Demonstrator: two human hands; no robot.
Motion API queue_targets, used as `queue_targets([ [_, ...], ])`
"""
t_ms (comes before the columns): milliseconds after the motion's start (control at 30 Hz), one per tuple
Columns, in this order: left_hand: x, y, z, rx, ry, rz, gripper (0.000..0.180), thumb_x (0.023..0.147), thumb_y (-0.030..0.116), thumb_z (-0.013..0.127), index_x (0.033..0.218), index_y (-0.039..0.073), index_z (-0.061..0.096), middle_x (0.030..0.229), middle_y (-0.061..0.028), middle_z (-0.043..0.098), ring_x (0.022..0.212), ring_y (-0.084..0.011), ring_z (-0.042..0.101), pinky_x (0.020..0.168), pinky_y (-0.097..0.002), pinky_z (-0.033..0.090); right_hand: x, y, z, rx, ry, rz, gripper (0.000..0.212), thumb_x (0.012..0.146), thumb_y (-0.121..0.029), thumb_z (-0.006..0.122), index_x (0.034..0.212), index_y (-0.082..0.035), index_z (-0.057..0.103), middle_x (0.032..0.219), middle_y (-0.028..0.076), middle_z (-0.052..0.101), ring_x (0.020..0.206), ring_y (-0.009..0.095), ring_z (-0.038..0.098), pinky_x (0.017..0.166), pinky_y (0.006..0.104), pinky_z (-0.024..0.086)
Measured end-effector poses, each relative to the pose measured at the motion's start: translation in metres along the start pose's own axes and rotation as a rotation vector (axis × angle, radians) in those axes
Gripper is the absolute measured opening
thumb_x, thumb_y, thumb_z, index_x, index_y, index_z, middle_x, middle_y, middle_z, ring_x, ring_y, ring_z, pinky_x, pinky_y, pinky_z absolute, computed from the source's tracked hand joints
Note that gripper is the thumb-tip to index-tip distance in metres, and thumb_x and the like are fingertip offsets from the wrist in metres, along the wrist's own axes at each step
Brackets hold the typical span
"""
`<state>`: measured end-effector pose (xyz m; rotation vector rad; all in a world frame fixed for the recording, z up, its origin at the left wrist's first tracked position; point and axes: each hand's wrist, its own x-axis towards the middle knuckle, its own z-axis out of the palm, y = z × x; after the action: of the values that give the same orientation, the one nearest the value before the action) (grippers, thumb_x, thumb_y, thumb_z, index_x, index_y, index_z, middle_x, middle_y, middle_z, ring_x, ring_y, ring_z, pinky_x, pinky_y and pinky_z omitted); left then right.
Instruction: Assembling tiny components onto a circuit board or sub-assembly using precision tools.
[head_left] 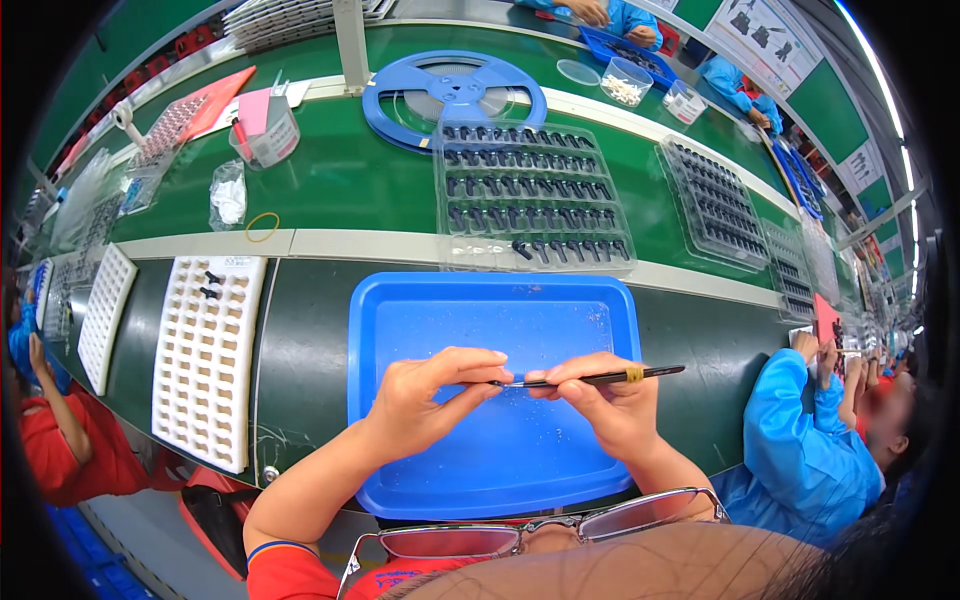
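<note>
Over a shallow blue tray (500,465), both my hands meet near its middle. My right hand (612,408) pinches a slim paintbrush (655,372) with a black handle, a yellow band round it and a silver ferrule. The brush lies almost level, its tip pointing left. Between thumb and fingers, my left hand (425,395) grips a small black part (496,382), mostly hidden, right at the brush tip. Fine specks are scattered on the tray's floor. Just beyond it, a clear plastic tray (455,257) holds rows of small black stemmed parts.
Left of the blue tray lies a white foam tray (205,385) with two black parts. Farther back are a blue reel (392,112), a clear tub (272,140) and a yellow rubber band (263,228). A co-worker in blue sleeves (790,430) sits close on the right.
</note>
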<state>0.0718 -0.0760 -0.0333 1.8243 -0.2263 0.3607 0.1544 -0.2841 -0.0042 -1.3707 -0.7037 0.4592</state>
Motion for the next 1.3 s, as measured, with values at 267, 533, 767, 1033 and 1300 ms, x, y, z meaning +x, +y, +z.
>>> queue_targets([
  [267, 0.001, 0.005, -0.002, 0.080, -0.026, 0.010, 0.034, 0.082, -0.003, 0.070, 0.114, 0.001, 0.059, 0.102, -0.0116, 0.072, 0.096, -0.0196, 0.070, 0.084, -0.0282, 0.054, -0.004, 0.016, -0.001, 0.148, 0.040, 0.094, 0.015, 0.091, -0.008, 0.064, 0.103, 0.002, 0.066, 0.101, 0.015, 0.068, 0.093, 0.023, 0.068, 0.079, 0.0316, 0.055],
  [533, 0.000, 0.005, -0.002, 0.060, -0.018, 0.012, 0.033, 0.082, -0.003, 0.070, 0.113, 0.000, 0.060, 0.102, -0.0114, 0.072, 0.097, -0.0199, 0.069, 0.083, -0.0288, 0.055, -0.005, 0.021, -0.001, 0.127, 0.019, 0.098, 0.016, 0.092, -0.008, 0.064, 0.104, 0.001, 0.066, 0.102, 0.014, 0.068, 0.094, 0.023, 0.068, 0.078, 0.0299, 0.055],
  [767, -0.002, 0.006, 0.001, -0.038, 0.023, -0.010, 0.028, 0.082, -0.005, 0.069, 0.108, -0.001, 0.062, 0.100, -0.0131, 0.071, 0.095, -0.0216, 0.070, 0.082, -0.0296, 0.056, -0.005, 0.021, 0.001, 0.076, 0.043, 0.057, 0.013, 0.091, -0.008, 0.063, 0.099, 0.002, 0.065, 0.099, 0.020, 0.069, 0.089, 0.028, 0.070, 0.072, 0.0327, 0.057],
  [1033, -0.002, 0.002, 0.001, 0.018, 0.042, 0.104, 0.014, 0.080, -0.008, 0.069, 0.092, -0.001, 0.067, 0.097, -0.0146, 0.071, 0.090, -0.0208, 0.071, 0.079, -0.0308, 0.058, -0.005, 0.018, 0.003, 0.123, 0.058, 0.055, 0.015, 0.091, -0.008, 0.063, 0.102, 0.002, 0.063, 0.100, 0.021, 0.068, 0.090, 0.029, 0.069, 0.071, 0.0339, 0.058],
  [1300, -0.002, 0.000, 0.001, 0.125, 0.011, 0.114, 0.020, 0.080, -0.008, 0.069, 0.097, -0.001, 0.066, 0.095, -0.0133, 0.072, 0.091, -0.0223, 0.071, 0.078, -0.0298, 0.057, -0.004, 0.013, -0.018, 0.069, 0.142, 0.006, 0.020, 0.091, -0.012, 0.064, 0.105, 0.003, 0.062, 0.101, 0.022, 0.068, 0.089, 0.028, 0.069, 0.071, 0.0329, 0.056],
])
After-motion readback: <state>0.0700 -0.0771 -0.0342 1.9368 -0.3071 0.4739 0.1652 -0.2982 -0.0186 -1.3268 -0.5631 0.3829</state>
